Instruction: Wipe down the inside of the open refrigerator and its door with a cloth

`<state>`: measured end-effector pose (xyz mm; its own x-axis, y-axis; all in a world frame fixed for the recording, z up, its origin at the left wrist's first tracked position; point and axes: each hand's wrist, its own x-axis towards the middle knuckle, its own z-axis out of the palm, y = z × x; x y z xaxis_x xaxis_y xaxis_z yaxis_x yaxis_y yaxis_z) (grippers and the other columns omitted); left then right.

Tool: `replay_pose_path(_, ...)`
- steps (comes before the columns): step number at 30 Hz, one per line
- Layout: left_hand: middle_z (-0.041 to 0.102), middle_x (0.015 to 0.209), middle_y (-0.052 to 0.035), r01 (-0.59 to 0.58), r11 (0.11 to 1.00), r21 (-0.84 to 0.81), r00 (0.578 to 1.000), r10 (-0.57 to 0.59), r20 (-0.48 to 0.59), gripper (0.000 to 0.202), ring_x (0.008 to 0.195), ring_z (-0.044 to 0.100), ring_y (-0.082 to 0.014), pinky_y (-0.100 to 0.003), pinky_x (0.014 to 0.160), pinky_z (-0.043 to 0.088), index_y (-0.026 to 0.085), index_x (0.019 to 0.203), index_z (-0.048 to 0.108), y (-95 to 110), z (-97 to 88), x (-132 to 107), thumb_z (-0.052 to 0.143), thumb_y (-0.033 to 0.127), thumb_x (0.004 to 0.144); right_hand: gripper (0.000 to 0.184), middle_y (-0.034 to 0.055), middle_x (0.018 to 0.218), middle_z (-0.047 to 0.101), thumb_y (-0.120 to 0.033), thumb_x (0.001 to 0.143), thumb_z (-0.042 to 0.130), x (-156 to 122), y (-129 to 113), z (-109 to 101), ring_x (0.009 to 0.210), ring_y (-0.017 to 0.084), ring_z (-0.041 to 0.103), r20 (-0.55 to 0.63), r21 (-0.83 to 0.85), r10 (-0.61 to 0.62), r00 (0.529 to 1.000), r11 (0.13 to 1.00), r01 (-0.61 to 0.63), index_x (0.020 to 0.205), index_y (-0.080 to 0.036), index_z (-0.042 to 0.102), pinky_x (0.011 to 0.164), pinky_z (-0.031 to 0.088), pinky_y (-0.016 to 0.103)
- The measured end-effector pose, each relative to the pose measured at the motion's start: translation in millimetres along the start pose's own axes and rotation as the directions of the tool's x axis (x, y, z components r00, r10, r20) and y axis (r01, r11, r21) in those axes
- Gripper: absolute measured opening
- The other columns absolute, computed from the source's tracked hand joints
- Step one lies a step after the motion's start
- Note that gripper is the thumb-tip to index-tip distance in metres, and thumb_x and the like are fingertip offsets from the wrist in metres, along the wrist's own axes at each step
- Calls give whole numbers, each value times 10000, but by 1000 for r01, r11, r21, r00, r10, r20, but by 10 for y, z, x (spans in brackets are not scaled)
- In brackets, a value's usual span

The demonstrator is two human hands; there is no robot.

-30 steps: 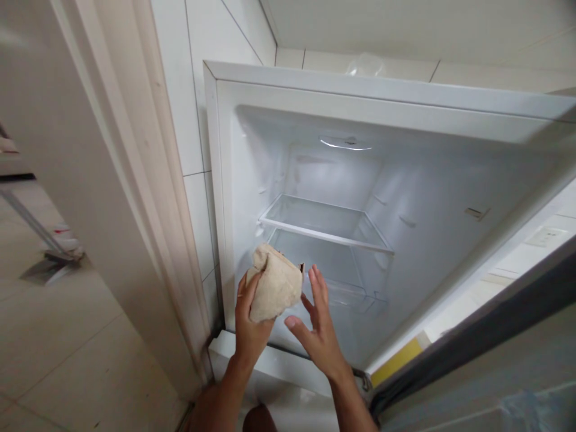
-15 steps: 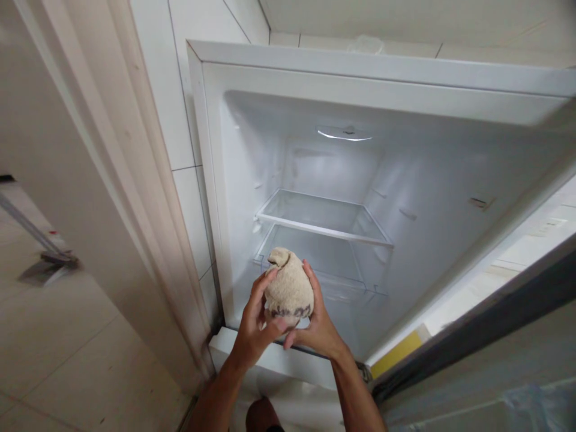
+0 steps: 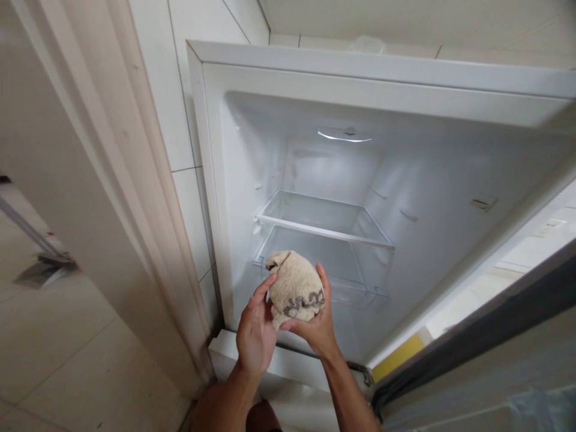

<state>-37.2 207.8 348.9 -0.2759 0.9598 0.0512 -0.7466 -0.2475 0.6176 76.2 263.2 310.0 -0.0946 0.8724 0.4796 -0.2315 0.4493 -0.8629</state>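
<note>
In the head view, your right hand [image 3: 318, 331] pinches the bunched cloth [image 3: 299, 285] between thumb and fingers, while your left hand [image 3: 255, 341] curves its fingers along the opposite side; whether those pinch, I cannot tell. The cloth sits between your 2 hands, before the open refrigerator [image 3: 360, 73]. A firm right pinch and a tucked upper-left corner should keep the wad compact. It looks nubby, beige, roundish, dark-marked; the shelf [image 3: 324, 217] behind is smooth, flat glass, white-edged.
</note>
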Motion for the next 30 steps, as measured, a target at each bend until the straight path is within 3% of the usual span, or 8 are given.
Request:
replay_pose_path(7,652,1402,-87,180,971,-156,972,-200,-124,538,1354,534,-318,-431,1000,536,236,1215,734,25,-1,4,641,579,810,1413,130,1708,181,-648,395,947,113,-33,-116,1532,357,314,204,68,-98,974,994,86,1585,-338,252,1220,357,515)
replay_pose_path(10,617,1456,-63,183,961,-205,972,-209,-109,475,1399,496,-313,-435,1005,536,265,1241,719,-21,-32,11,625,511,845,1348,127,1697,220,-639,422,953,136,-60,-126,1523,361,335,224,-7,-107,969,994,112,1569,-326,317,1213,365,526)
replay_pose_path(14,554,1523,-49,158,962,-223,987,-152,45,504,1443,448,-321,-497,1097,474,331,1335,655,-50,-32,52,643,492,858,933,98,1566,462,-407,582,943,178,-109,-49,1461,329,433,79,-208,-106,991,971,120,1417,-300,539,1232,327,528)
replay_pose_path(18,429,1623,-41,151,988,44,968,-156,196,637,1456,431,-347,-566,1105,452,416,1443,542,70,-49,94,708,500,834,745,94,1344,652,-336,598,866,345,-255,27,1207,296,642,-96,-195,-41,995,981,22,1293,-242,618,1062,523,463)
replay_pose_path(23,563,1501,-157,-69,874,480,998,61,34,624,1401,499,-373,-533,1104,470,244,1306,677,414,-260,162,726,598,795,777,75,1138,738,-398,590,870,754,-492,4,968,245,710,-221,-95,120,968,985,-144,1289,-216,581,884,596,399)
replay_pose_path(25,650,1383,-152,-215,764,608,953,301,-42,578,1331,568,-349,-514,1117,469,212,1217,706,565,-391,229,705,616,804,776,75,1066,749,-450,584,870,915,-510,5,874,249,720,-173,-13,271,947,961,-277,1262,-210,576,802,614,412)
replay_pose_path(27,670,1332,-141,-342,616,709,842,537,-60,529,1282,604,-323,-497,1117,476,200,1195,697,690,-519,326,671,592,841,763,74,1029,754,-464,569,867,1048,-463,39,821,250,722,-117,21,357,927,934,-357,1228,-205,584,757,619,415)
replay_pose_path(30,606,1412,-148,-450,359,817,693,717,67,512,1326,570,-305,-502,1161,437,205,1316,623,791,-651,517,634,501,899,734,54,1032,761,-409,561,857,1211,-307,152,878,244,723,-35,-103,305,952,946,-307,1221,-199,616,835,608,405)
